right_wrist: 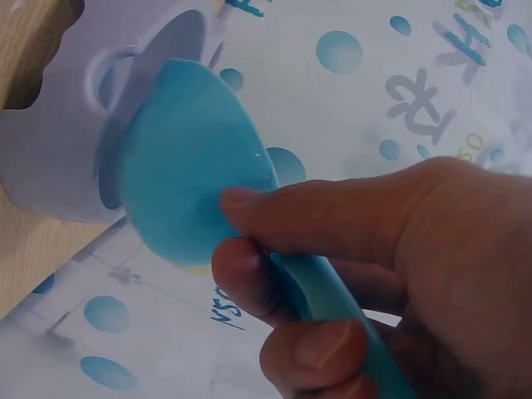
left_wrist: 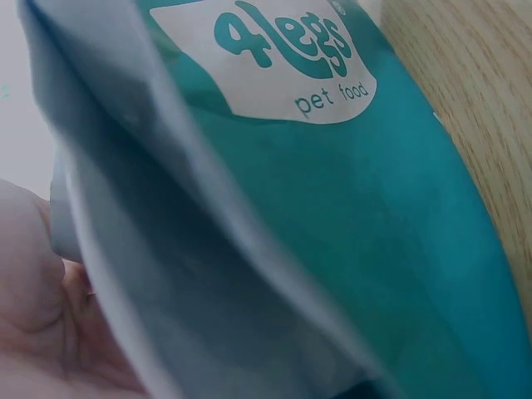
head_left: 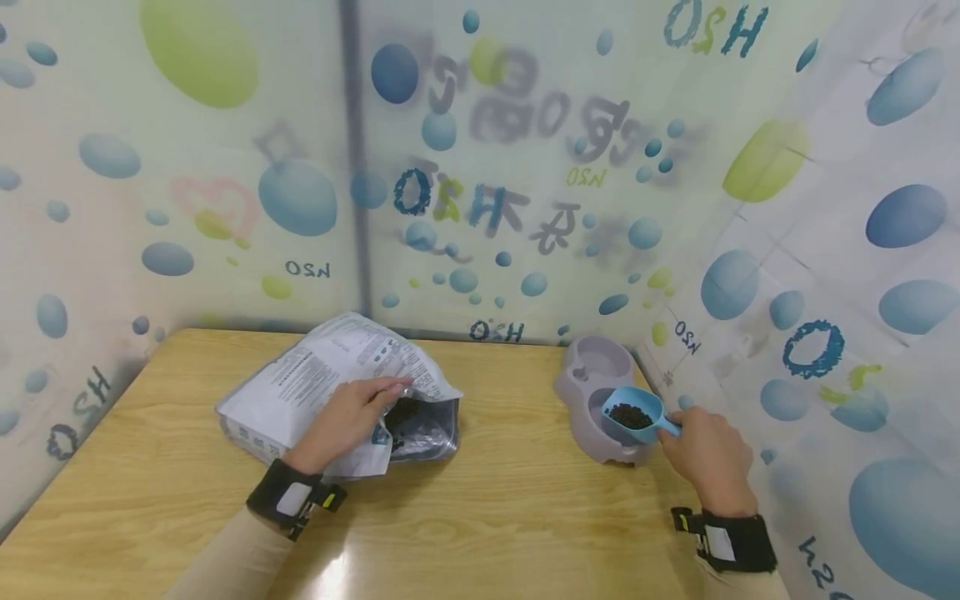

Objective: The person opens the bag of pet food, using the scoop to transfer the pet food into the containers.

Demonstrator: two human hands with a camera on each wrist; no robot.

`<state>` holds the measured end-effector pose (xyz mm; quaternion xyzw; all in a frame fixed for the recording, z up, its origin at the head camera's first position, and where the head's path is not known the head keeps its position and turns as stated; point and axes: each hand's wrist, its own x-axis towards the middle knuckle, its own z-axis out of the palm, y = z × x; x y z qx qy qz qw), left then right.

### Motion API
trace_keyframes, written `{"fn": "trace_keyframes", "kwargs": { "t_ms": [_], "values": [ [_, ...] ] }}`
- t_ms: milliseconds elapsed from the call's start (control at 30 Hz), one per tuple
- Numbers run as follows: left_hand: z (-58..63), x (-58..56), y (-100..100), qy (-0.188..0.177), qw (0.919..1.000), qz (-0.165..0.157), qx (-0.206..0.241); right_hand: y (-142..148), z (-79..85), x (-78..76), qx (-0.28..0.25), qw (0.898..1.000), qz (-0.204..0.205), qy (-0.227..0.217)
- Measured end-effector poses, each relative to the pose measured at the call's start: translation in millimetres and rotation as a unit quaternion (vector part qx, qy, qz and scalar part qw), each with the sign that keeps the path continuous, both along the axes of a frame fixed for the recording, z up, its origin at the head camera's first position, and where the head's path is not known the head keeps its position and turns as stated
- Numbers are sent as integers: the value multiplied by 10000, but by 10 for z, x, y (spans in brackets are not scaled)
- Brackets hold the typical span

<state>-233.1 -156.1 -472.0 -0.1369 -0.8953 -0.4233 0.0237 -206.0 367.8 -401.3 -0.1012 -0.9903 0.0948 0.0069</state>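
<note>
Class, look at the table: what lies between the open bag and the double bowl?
Only bare wooden tabletop lies between the bag and the double bowl, as the head view shows.

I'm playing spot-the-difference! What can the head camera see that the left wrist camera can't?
Only the head view shows the light-blue plastic scoop with small dark brown pellets, the right hand holding it, and the pale purple double bowl.

Only the left wrist view shows the pale label reading "4Legs pet food".

Both show the white-and-teal, silver-lined bag, left hand and wood-grain table.
</note>
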Motion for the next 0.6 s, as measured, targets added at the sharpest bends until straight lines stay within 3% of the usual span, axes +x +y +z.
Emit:
{"fn": "trace_keyframes", "kwargs": {
  "t_ms": [367,600],
  "values": [
    [11,12,9,-42,10000,46,14,-20,57,-42,271,9996,-14,26],
    [-2,4,6,-80,9999,71,6,-29,81,-57,344,9991,13,268]
  ]
}}
